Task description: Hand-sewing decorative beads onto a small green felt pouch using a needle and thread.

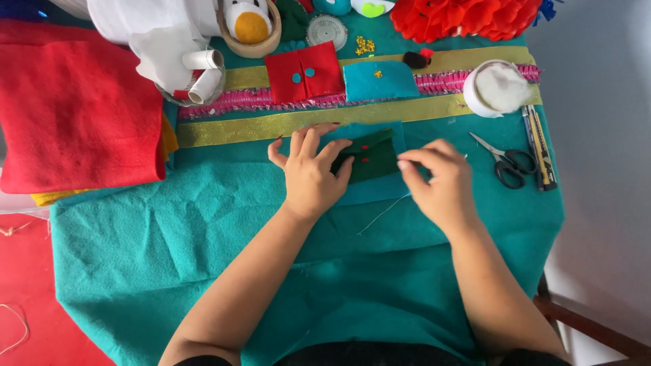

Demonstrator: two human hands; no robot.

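Felt-sewing entry, places given from the dark green felt piece, which lies on a blue felt rectangle at the middle of the teal cloth. Left of it: my left hand, fingers spread and pressed flat, pinning its left edge. Right of it: my right hand, fingertips pinched together, apparently on a needle too small to see; a pale thread trails below. Stitching looks under way; next pull needs the felt held firm. Further right: black scissors.

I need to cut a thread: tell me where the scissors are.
In the head view, the black-handled scissors lie on the teal cloth at the right side, just right of the right hand and left of the pens.
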